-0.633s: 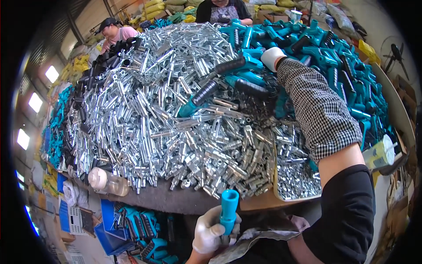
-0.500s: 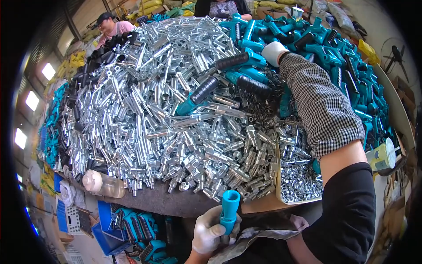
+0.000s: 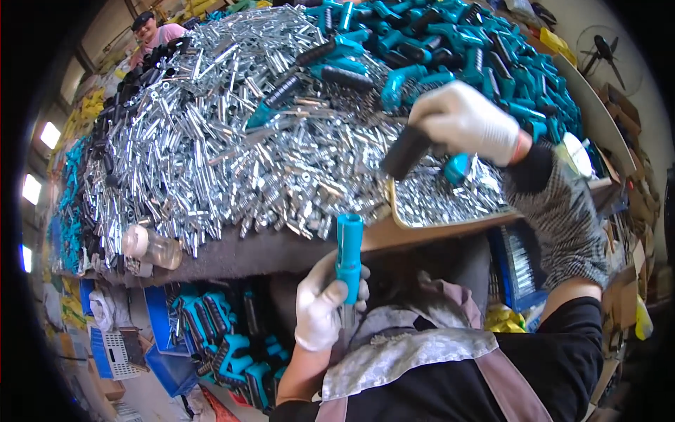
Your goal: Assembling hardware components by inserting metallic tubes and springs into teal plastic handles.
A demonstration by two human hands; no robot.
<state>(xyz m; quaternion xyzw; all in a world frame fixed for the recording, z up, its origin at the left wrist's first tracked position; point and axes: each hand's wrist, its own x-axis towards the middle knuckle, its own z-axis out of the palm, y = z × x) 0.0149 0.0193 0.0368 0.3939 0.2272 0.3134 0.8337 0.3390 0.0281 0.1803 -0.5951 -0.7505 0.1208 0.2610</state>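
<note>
My left hand (image 3: 318, 309), in a white glove, is closed around a teal tubular plastic part (image 3: 349, 246), held upright with its open end on top. A metal rod seems to show under my fingers. My right hand (image 3: 467, 121), also gloved, grips a black ribbed handle (image 3: 408, 151) that slants down to the left; the rest of it is hidden in the hand. Below that hand lies a shallow tray (image 3: 429, 224) of small metal fittings, with a teal piece (image 3: 457, 169) in it. A large heap of shiny metal tubes and connectors (image 3: 211, 148) covers the table.
Teal and black pistol-shaped handles (image 3: 450, 53) are piled at the far right. A clear bottle (image 3: 151, 247) lies at the table's left front edge. Blue crates (image 3: 169, 369) and teal tools (image 3: 232, 362) sit below. Another person (image 3: 156, 35) is at the far left.
My right hand has come back from the teal pile toward me, now with the black handle in it. My left hand still holds the teal part upright. The whole view has shifted.
</note>
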